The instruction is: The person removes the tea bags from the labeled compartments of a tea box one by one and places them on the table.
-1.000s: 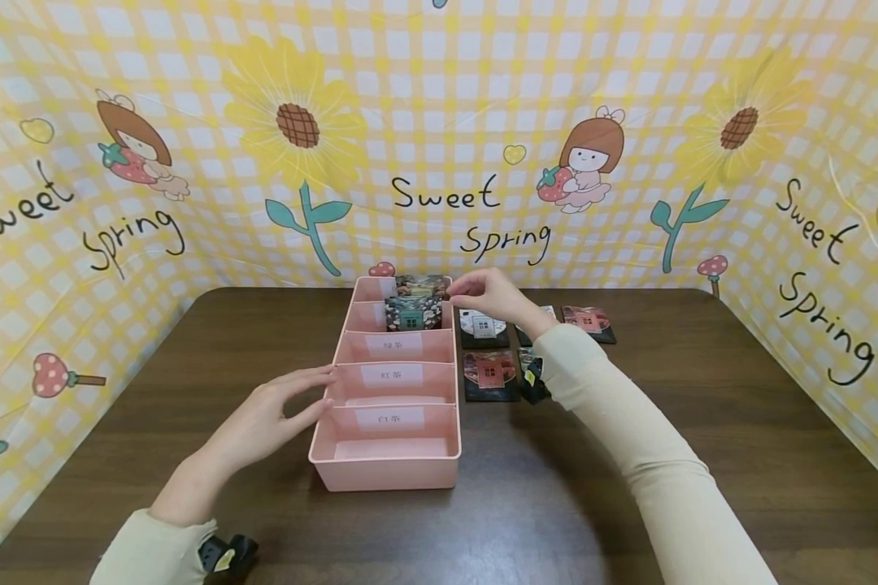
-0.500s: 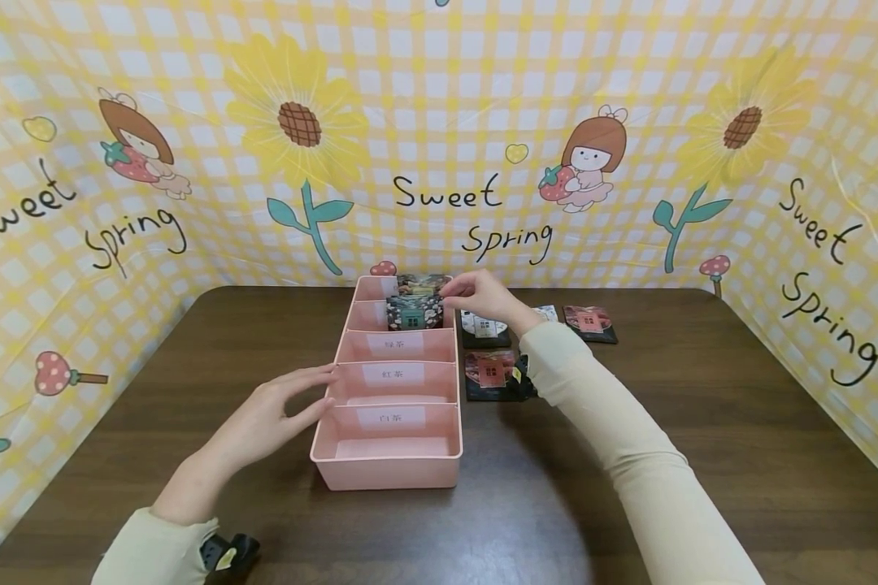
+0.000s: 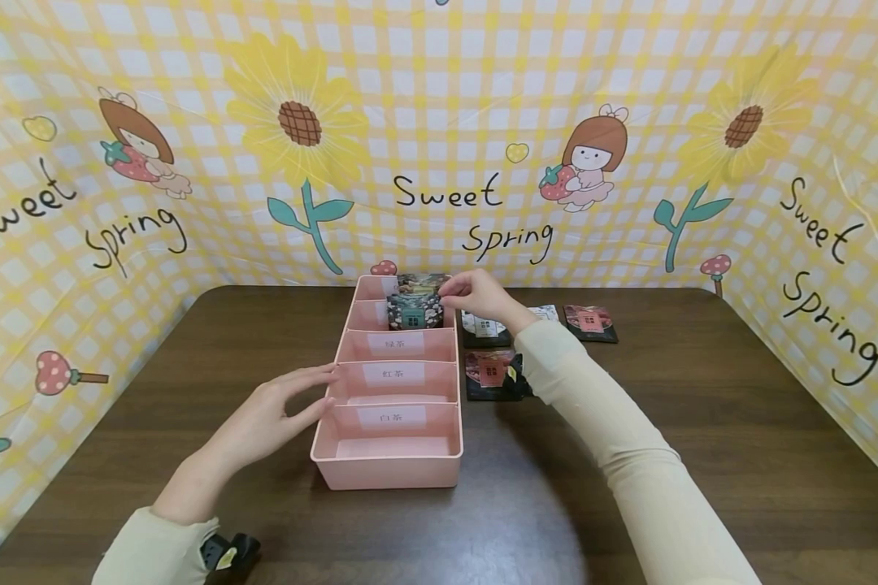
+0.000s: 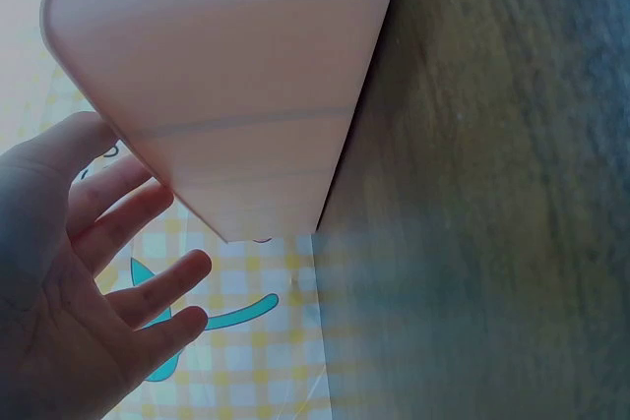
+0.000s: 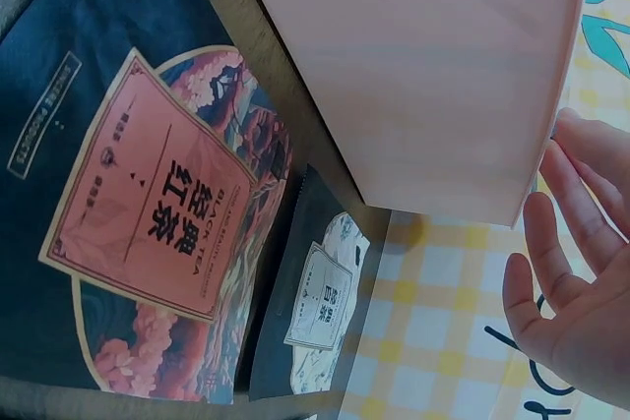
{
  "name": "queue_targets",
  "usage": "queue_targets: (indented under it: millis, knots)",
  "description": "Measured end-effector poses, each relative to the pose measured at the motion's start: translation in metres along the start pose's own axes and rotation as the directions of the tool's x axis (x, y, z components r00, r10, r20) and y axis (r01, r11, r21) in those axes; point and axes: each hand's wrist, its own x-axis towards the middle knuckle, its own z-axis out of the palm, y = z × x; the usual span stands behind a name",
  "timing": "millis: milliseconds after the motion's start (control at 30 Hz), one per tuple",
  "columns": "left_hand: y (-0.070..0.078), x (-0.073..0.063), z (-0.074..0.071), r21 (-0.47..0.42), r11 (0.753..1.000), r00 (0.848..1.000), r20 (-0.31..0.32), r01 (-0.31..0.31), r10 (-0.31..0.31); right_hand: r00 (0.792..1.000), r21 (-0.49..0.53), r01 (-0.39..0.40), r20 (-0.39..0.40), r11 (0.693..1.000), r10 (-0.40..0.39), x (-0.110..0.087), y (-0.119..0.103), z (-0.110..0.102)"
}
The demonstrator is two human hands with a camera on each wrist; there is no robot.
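A long pink divided box stands on the table, its compartments marked with white labels. My left hand rests its fingertips and thumb against the box's left rim; the left wrist view shows these fingers fairly straight. In the second compartment from the back stands a dark floral tea packet with a green label. My right hand pinches this packet at its upper right edge, the fingertips just over the box's right rim. Behind it, another dark tea packet stands in the rearmost compartment, partly hidden.
Right of the box lie a red-labelled black tea packet, a white-labelled packet and a second red-labelled one. Another white packet is partly covered by the right sleeve. A checked cloth hangs behind the table.
My right hand has moved slightly left, from beside the green-labelled packet onto its upper right edge. The left hand has stayed at the box's rim.
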Motion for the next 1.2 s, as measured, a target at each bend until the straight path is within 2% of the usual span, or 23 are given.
queue_targets:
  millis: [267,900,1200]
  knots:
    - [0.0,0.0005,0.0,-0.002,1.0,1.0,0.004,0.002,-0.002,1.0,-0.015,-0.007,-0.008,1.0,0.007,0.0016,-0.0012,0.0004]
    - [0.0002,-0.0001,0.0007,-0.003,1.0,1.0,-0.001,-0.002,0.002,0.999,-0.098,0.033,-0.033,0.995,-0.037,0.002,0.0005,0.0073]
    - [0.0006,-0.0006,0.0004,-0.009,1.0,1.0,0.001,0.003,-0.003,0.999,-0.039,-0.007,-0.048,0.999,0.005,-0.0008,-0.0009,0.0043]
